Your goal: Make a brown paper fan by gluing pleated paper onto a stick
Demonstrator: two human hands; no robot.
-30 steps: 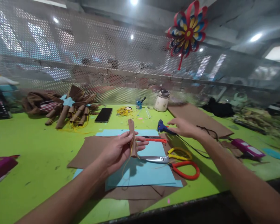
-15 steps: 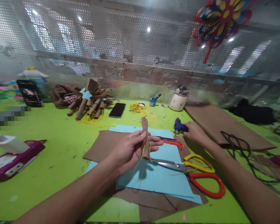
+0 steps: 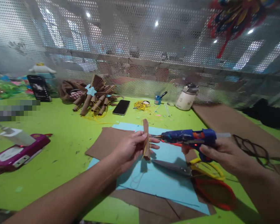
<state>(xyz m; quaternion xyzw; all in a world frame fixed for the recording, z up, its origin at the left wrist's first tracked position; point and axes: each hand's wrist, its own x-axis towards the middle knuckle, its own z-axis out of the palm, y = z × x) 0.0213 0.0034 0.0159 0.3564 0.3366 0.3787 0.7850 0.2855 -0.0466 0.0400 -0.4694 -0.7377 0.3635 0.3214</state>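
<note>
- A bright green surface (image 3: pixel 65 149) is spreading under everything, with small scraps dotting it.
- Behind it, a perforated metal panel (image 3: pixel 121 40) is rising, lights showing through its holes; a red, blue and yellow ornament (image 3: pixel 238 15) is hanging at the upper right, blurred.
- Along the back, a bundle of brown paper rolls (image 3: pixel 93 101) is lying near a dark phone (image 3: pixel 121 107), a yellow string tangle (image 3: pixel 141 105), a blue jar (image 3: pixel 157 99) and a pale bottle (image 3: pixel 186 99).
- At the left, a purple power strip (image 3: pixel 25 152) is carrying a white plug (image 3: pixel 17 137).
- In the middle, light blue sheets (image 3: pixel 168 183) are resting partly over brown paper, and large scissors (image 3: pixel 175 167) are lying across them, their handles toward the right.
- The left hand (image 3: pixel 128 149) is reaching in from the lower left; its thumb and fingers are pinching a narrow brown paper piece (image 3: pixel 147 151) roughly upright above the blue sheets, other fingers extending behind it.
- The right hand (image 3: pixel 228 155) is coming from the right, its fingers wrapping the handle of a blue glue gun (image 3: pixel 184 137), held nearly level.
- The nozzle is pointing left toward the piece; whether they are touching is unclear.
</note>
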